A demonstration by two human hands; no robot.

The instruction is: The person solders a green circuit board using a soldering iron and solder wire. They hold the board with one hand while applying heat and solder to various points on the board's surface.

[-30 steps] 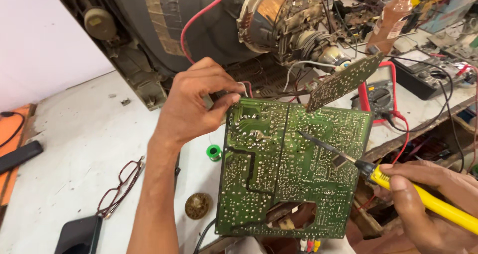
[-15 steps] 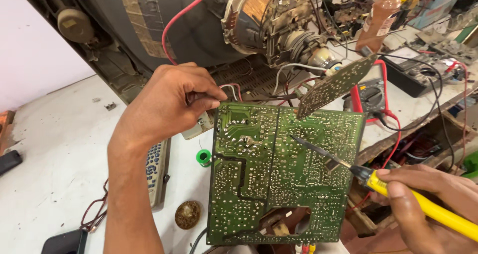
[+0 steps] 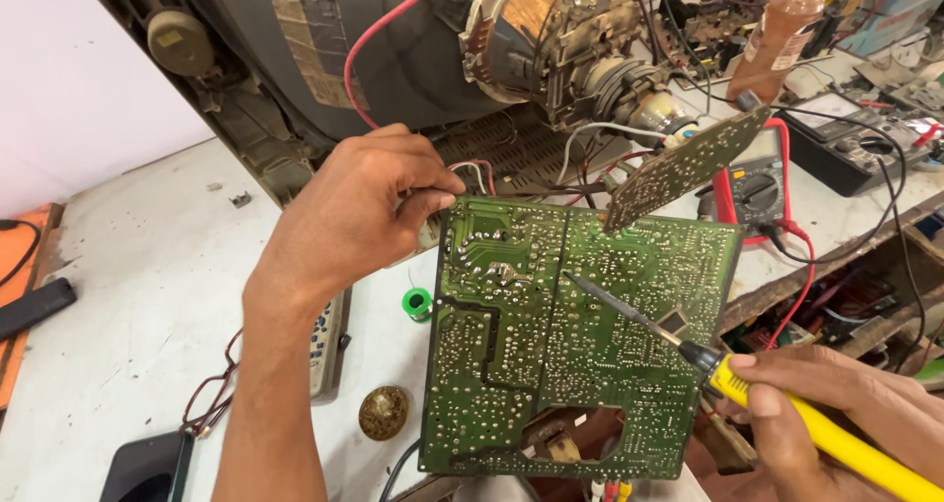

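Two hands: the left hand (image 3: 354, 217) and the right hand (image 3: 836, 409). Two circuit boards: a large green circuit board (image 3: 580, 335) between the hands and a small circuit board (image 3: 683, 165) above the right hand. One yellow-handled soldering iron (image 3: 777, 399), one red-cased multimeter (image 3: 752, 187), one solder spool (image 3: 418, 303), one round brass tin (image 3: 383, 412), one remote control (image 3: 326, 337), one pair of glasses (image 3: 211, 394).

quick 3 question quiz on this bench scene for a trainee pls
1. True or false: the left hand grips the green circuit board at its top left corner.
2. The right hand holds: A) pliers B) a yellow-handled soldering iron C) a brush
3. Name the red-edged instrument behind the board's top right corner.

Key: 1 true. 2 B. 3 A multimeter.
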